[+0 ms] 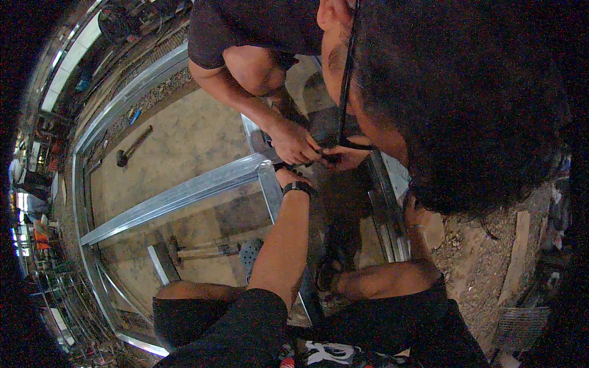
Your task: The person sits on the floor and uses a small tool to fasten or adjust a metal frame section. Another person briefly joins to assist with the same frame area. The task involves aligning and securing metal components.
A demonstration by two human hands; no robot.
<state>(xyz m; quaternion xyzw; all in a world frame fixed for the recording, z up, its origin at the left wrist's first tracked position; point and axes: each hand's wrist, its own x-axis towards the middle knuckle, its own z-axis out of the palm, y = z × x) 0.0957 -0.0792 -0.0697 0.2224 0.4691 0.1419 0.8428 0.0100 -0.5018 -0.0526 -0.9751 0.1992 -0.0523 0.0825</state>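
My left hand (293, 177), with a dark watch on its wrist, is closed around the joint where the long silver metal tube (184, 187) meets a shorter crosspiece (270, 191). Its fingertips are partly hidden. Just beyond it, a co-worker's two hands (297, 144) come together over a small dark thing I cannot make out. My right hand (415, 213) is at the right, beside a dark metal rail (388, 199). The co-worker's head covers most of that hand, so its fingers do not show.
Silver tubing forms a large frame (78, 184) on the ground. Inside it lie a hammer (134, 147) and a second long-handled tool (202, 250). A blue object (134, 116) is near the far rail. The co-worker's head (460, 110) fills the upper right, above gravel (469, 245).
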